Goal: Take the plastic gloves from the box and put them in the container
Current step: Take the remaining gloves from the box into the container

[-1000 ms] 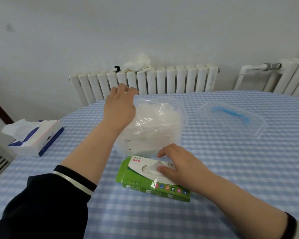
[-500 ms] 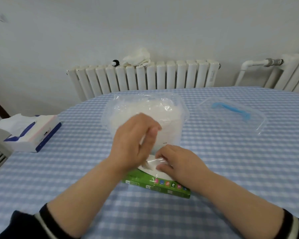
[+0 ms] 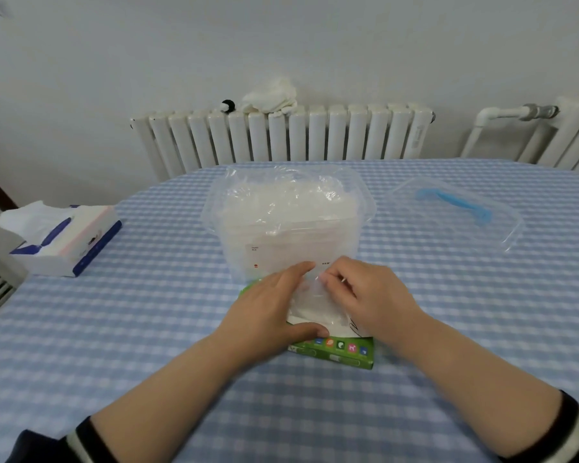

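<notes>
A green and white glove box (image 3: 338, 354) lies on the checked tablecloth just in front of a clear plastic container (image 3: 234, 235) filled with crumpled clear plastic gloves (image 3: 288, 202). My left hand (image 3: 268, 315) rests on the left part of the box, thumb along its front edge. My right hand (image 3: 365, 295) sits over the box's opening and pinches a thin clear plastic glove (image 3: 310, 297) that sticks up between both hands. Most of the box top is hidden under my hands.
The container's clear lid (image 3: 455, 215) with a blue handle lies to the right. A tissue box (image 3: 64, 238) stands at the table's left edge. White radiators (image 3: 281, 138) line the wall behind, with a white cloth (image 3: 271, 98) on top.
My left hand came back from the container's far rim down onto the glove box. My right hand stayed at the opening and now has a glove pulled partly up.
</notes>
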`<state>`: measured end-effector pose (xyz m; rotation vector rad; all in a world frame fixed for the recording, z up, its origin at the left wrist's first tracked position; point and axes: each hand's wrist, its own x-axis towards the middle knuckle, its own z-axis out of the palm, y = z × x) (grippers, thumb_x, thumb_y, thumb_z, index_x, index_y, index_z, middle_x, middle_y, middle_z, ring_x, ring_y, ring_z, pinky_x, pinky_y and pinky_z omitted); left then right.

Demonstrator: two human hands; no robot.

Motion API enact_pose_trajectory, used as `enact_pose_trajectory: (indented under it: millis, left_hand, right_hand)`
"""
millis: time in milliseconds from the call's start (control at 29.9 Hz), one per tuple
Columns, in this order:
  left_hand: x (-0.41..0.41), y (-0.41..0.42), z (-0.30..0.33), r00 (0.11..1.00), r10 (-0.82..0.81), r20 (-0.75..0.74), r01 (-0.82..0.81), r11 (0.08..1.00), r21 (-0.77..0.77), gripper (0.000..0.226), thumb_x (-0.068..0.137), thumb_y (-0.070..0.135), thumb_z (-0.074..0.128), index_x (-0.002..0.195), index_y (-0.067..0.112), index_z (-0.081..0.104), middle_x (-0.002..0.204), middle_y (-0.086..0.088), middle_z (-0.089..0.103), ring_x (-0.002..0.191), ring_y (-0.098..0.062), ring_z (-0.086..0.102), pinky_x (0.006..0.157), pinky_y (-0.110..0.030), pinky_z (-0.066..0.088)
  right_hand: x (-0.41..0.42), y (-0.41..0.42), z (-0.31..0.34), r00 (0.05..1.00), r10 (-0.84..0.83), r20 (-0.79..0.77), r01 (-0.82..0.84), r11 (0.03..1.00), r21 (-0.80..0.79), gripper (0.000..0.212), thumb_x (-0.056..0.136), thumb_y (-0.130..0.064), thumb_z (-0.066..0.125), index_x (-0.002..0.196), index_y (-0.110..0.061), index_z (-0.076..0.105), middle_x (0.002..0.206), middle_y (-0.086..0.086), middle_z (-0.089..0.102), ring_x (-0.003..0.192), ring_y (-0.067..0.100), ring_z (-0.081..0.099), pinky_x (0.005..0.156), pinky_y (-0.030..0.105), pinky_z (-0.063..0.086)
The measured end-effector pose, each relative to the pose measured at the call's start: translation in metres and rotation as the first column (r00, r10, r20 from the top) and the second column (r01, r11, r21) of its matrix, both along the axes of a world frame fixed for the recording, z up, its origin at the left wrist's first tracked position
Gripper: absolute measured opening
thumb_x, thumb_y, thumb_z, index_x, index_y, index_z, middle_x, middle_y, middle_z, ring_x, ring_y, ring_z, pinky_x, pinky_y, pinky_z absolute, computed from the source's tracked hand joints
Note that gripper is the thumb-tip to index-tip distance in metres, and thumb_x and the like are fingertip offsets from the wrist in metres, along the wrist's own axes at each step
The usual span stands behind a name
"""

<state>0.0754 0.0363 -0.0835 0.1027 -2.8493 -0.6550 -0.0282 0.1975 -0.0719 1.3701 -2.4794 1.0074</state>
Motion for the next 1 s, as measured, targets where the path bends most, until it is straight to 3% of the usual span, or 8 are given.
enact_pose_trajectory:
  millis: [167, 267, 334, 401, 534, 735, 868, 1002]
  left_hand:
    - [0.001, 0.000, -0.001, 0.999, 0.030, 0.038, -0.030, 0.999, 0.014, 0.080, 0.067, 0.064, 0.074, 0.133, 0.037, 0.037, 0.114, 0.026, 0.048, 0.111, -0.004, 0.048, 0.086, -0.019, 0.034]
    - [0.001, -0.001, -0.001, 0.999, 0.010, 0.051, -0.015, 0.996, 0.087, 0.079, 0.063, 0.071, 0.066, 0.131, 0.044, 0.038, 0.116, 0.030, 0.052, 0.109, 0.008, 0.045, 0.091, -0.017, 0.035]
    - [0.001, 0.002, 0.005, 0.999, 0.032, -0.013, -0.029, 0.976, 0.216, 0.056, 0.063, 0.072, 0.054, 0.113, 0.048, 0.047, 0.109, 0.032, 0.057, 0.107, 0.011, 0.048, 0.091, -0.019, 0.040]
    - [-0.003, 0.009, 0.016, 0.996, 0.061, -0.073, -0.022, 0.895, 0.446, 0.045, 0.070, 0.071, 0.045, 0.104, 0.044, 0.054, 0.105, 0.030, 0.063, 0.105, 0.007, 0.055, 0.093, -0.024, 0.045]
    - [-0.019, 0.029, 0.047, 0.999, 0.023, -0.022, 0.007, 0.541, 0.841, 0.069, 0.075, 0.085, 0.041, 0.097, 0.025, 0.065, 0.094, 0.008, 0.074, 0.087, -0.008, 0.067, 0.082, -0.026, 0.053]
    - [-0.049, 0.049, 0.085, 0.971, 0.206, -0.121, 0.023, 0.426, 0.905, 0.022, 0.096, 0.030, 0.058, 0.084, 0.015, 0.067, 0.074, 0.007, 0.068, 0.065, -0.008, 0.059, 0.067, -0.025, 0.051]
    - [-0.072, 0.054, 0.124, 0.978, 0.047, -0.204, 0.162, 0.448, 0.879, 0.019, 0.103, 0.020, 0.043, 0.096, 0.008, 0.056, 0.099, -0.001, 0.074, 0.062, -0.013, 0.060, 0.065, -0.027, 0.053]
    - [-0.087, 0.041, 0.158, 0.939, 0.008, -0.345, 0.299, 0.479, 0.825, 0.023, 0.106, 0.020, 0.030, 0.099, 0.004, 0.045, 0.105, -0.006, 0.073, 0.053, -0.020, 0.056, 0.054, -0.029, 0.050]
  right_hand:
    - [-0.002, 0.011, 0.035, 0.970, -0.119, 0.213, 0.213, 0.843, -0.493, 0.025, 0.095, -0.022, 0.055, 0.071, -0.020, 0.047, 0.059, -0.007, 0.051, 0.054, 0.005, 0.047, 0.051, 0.013, 0.035]
    - [-0.008, 0.018, 0.049, 0.948, -0.117, 0.297, 0.283, 0.738, -0.613, 0.027, 0.096, -0.023, 0.056, 0.073, -0.009, 0.050, 0.066, 0.008, 0.059, 0.056, 0.005, 0.047, 0.054, 0.013, 0.039]
    - [-0.009, 0.020, 0.050, 0.941, -0.101, 0.322, 0.296, 0.707, -0.642, 0.031, 0.095, -0.029, 0.055, 0.076, -0.005, 0.051, 0.070, 0.011, 0.061, 0.058, 0.007, 0.048, 0.055, 0.015, 0.041]
    - [-0.008, 0.019, 0.050, 0.939, -0.089, 0.331, 0.298, 0.689, -0.661, 0.032, 0.092, -0.034, 0.055, 0.075, -0.007, 0.052, 0.070, 0.007, 0.062, 0.057, 0.004, 0.048, 0.056, 0.015, 0.041]
    - [-0.007, 0.017, 0.046, 0.954, -0.087, 0.287, 0.266, 0.685, -0.679, 0.027, 0.094, -0.030, 0.055, 0.078, -0.007, 0.054, 0.073, 0.005, 0.064, 0.060, 0.008, 0.052, 0.059, 0.017, 0.044]
    - [-0.008, 0.019, 0.046, 0.973, -0.189, 0.135, 0.225, 0.631, -0.742, 0.019, 0.094, -0.024, 0.059, 0.081, -0.011, 0.052, 0.074, -0.013, 0.054, 0.066, -0.001, 0.050, 0.065, 0.012, 0.042]
    - [-0.005, 0.020, 0.051, 0.987, -0.155, 0.048, 0.130, 0.578, -0.806, 0.011, 0.091, -0.024, 0.058, 0.091, -0.025, 0.047, 0.083, -0.018, 0.051, 0.073, -0.003, 0.050, 0.070, 0.012, 0.042]
    - [-0.003, 0.023, 0.056, 0.988, -0.120, -0.098, -0.015, 0.555, -0.832, 0.022, 0.091, -0.017, 0.056, 0.102, -0.030, 0.042, 0.092, 0.000, 0.047, 0.082, 0.012, 0.051, 0.077, 0.024, 0.043]
